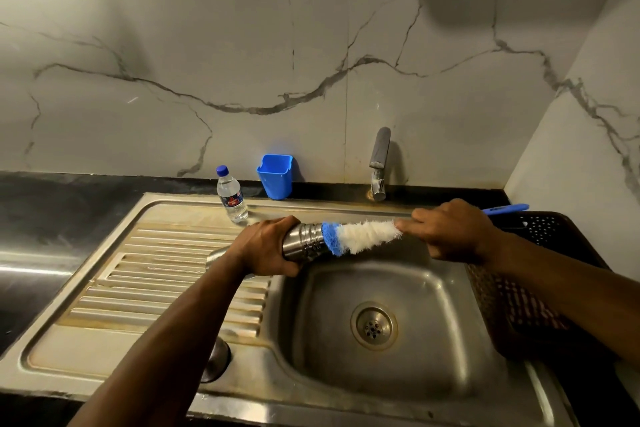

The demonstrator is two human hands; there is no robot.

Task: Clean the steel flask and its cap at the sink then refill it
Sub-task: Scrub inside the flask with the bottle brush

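My left hand [268,248] grips the steel flask [304,241], held sideways over the sink's left edge with its ribbed neck pointing right. A bottle brush [363,236] with white and blue bristles sits at the flask's mouth, its blue tip against the opening. My right hand [453,230] holds the brush's handle, and the blue end of the handle sticks out past that hand to the right. The flask's steel cap [216,359] stands on the drainboard near the front edge, partly hidden by my left forearm.
The steel sink basin [433,302] with its drain lies below the hands, the drainboard [138,274] to its left. A tap [379,163] stands behind. A small water bottle [232,198] and a blue holder [276,177] stand at the back. A dark basket [540,229] with cloth sits right.
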